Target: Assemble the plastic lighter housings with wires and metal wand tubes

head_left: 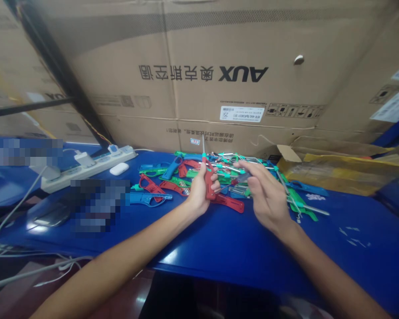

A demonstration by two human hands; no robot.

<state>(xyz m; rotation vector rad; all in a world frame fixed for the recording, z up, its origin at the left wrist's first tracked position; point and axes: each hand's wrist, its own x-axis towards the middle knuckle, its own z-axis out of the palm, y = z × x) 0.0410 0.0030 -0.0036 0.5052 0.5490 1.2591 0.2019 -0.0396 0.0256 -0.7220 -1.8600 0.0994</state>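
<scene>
My left hand [199,190] is closed around a red gun-shaped lighter [210,180], with its thin metal tube standing upright. My right hand [266,190] grips a screwdriver [241,178] with a dark, partly clear handle, and its shaft points left at the red body. The screwdriver tip is close to the lighter, but I cannot tell whether they touch. Just behind my hands lies a heap of green, red and blue lighter parts with metal tubes [231,166]. Below the held lighter rests a red shell [229,204]. A blue lighter body [149,198] lies left of my left hand.
A large cardboard box [193,97] stands behind the blue table [199,248]. At the left are a white power strip [89,168], a white case [119,168] and cables. Yellow-taped cardboard [339,170] sits at the right, near small white scraps [354,237].
</scene>
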